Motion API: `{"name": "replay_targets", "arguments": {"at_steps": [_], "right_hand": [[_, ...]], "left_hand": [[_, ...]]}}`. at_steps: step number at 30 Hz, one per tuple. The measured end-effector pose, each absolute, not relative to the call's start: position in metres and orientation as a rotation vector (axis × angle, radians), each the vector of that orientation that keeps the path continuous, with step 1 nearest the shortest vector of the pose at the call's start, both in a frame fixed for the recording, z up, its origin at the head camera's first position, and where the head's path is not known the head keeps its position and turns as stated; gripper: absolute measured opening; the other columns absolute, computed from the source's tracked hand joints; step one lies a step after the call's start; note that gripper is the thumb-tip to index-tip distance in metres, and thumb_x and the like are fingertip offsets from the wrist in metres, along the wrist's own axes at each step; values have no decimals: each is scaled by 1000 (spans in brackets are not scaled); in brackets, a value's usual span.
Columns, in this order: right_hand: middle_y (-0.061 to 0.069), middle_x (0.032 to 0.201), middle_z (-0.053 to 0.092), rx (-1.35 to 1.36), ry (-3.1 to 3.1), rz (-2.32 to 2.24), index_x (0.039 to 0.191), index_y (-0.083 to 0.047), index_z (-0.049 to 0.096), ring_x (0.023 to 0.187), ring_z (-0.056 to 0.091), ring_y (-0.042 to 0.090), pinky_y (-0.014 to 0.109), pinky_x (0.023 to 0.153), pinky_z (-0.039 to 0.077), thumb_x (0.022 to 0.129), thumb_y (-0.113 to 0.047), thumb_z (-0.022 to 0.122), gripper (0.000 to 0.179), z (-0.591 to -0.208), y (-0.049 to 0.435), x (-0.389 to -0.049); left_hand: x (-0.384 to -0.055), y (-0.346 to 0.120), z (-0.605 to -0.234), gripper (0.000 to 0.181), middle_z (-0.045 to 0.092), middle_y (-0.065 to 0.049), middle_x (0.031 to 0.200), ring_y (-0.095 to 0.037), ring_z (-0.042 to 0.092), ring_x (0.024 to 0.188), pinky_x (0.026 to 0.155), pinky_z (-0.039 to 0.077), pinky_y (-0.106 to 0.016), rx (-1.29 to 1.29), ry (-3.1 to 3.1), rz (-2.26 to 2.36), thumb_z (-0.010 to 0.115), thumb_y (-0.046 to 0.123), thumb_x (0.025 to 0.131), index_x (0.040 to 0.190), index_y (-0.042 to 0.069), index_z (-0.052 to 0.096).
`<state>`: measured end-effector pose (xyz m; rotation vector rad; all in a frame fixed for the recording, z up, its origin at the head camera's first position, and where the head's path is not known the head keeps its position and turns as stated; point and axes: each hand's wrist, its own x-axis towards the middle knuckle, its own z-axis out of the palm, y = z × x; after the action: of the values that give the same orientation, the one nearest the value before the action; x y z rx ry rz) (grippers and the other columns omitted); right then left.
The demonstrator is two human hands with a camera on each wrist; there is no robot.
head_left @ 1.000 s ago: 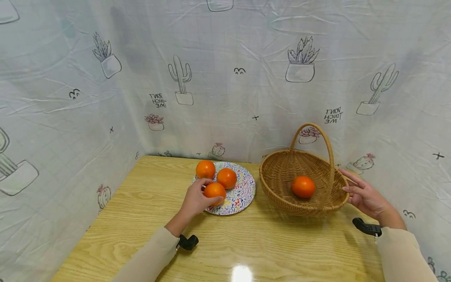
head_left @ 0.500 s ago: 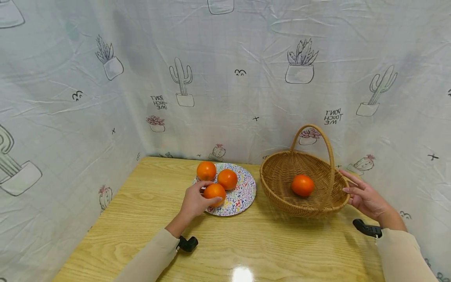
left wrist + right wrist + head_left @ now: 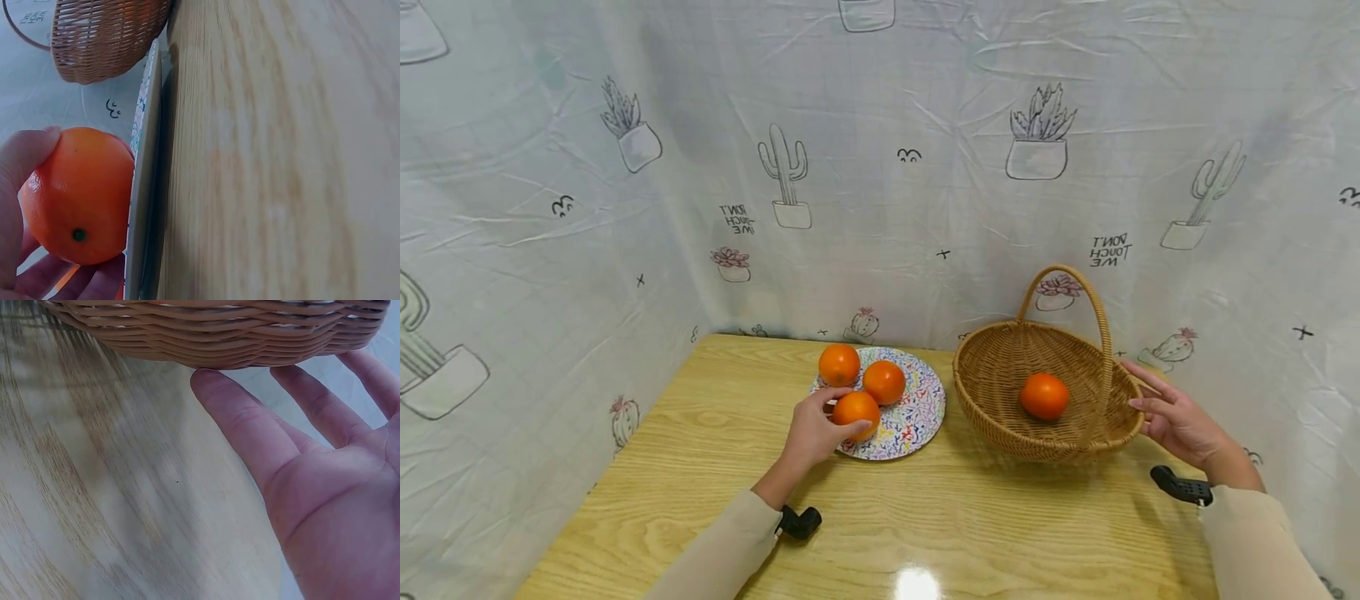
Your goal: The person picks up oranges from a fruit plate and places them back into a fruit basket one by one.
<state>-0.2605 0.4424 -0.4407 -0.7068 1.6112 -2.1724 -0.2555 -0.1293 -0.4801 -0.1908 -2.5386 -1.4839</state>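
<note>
My left hand (image 3: 816, 427) holds an orange (image 3: 856, 414) at the near left of a round, colour-speckled plate (image 3: 917, 421). In the left wrist view the thumb and fingers curl round that orange (image 3: 81, 200), whose small green stem spot shows; it sits right at the plate's face. Two more oranges lie behind it on the plate, a left one (image 3: 839, 364) and a middle one (image 3: 884, 382). My right hand (image 3: 1180, 421) touches the right side of a wicker basket (image 3: 992, 425) with extended fingertips (image 3: 209, 381). One reddish-orange fruit (image 3: 1044, 396) lies inside the basket.
The basket's tall arched handle (image 3: 1103, 325) rises above its rim. Plate and basket stand side by side on a wooden table (image 3: 880, 517), near its back edge. A pale curtain (image 3: 850, 208) with cactus drawings hangs behind and at both sides.
The view shifts slightly. Both hands stay in place, the left round the orange on the plate and the right at the basket.
</note>
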Motion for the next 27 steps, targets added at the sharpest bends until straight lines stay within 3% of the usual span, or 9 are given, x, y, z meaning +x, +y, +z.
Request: {"name": "replay_targets", "arguments": {"at_steps": [13, 23, 27], "right_hand": [[-6, 141, 51, -683, 1615, -2181, 164, -28, 25, 97, 68, 12, 31, 86, 61, 107, 9, 25, 68, -437, 441, -261], [-17, 148, 32, -624, 1754, -2143, 165, -28, 21, 94, 63, 7, 28, 81, 60, 108, 6, 28, 67, -437, 440, -261], [-15, 147, 38, -630, 1729, -2150, 166, -27, 18, 97, 63, 8, 29, 82, 61, 108, 6, 28, 67, -437, 442, -261]], "left_hand": [[-256, -128, -479, 56, 68, -8, 123, -26, 67, 105, 90, 60, -44, -187, -2544, -1500, 93, 26, 76, 125, 12, 71], [-253, -127, -482, 55, 66, -9, 125, -25, 64, 109, 94, 60, -44, -151, -2546, -1533, 89, 26, 81, 129, 12, 67], [-251, -128, -477, 56, 65, -10, 127, -27, 65, 109, 93, 60, -46, -179, -2535, -1558, 90, 23, 80, 130, 10, 67]]}}
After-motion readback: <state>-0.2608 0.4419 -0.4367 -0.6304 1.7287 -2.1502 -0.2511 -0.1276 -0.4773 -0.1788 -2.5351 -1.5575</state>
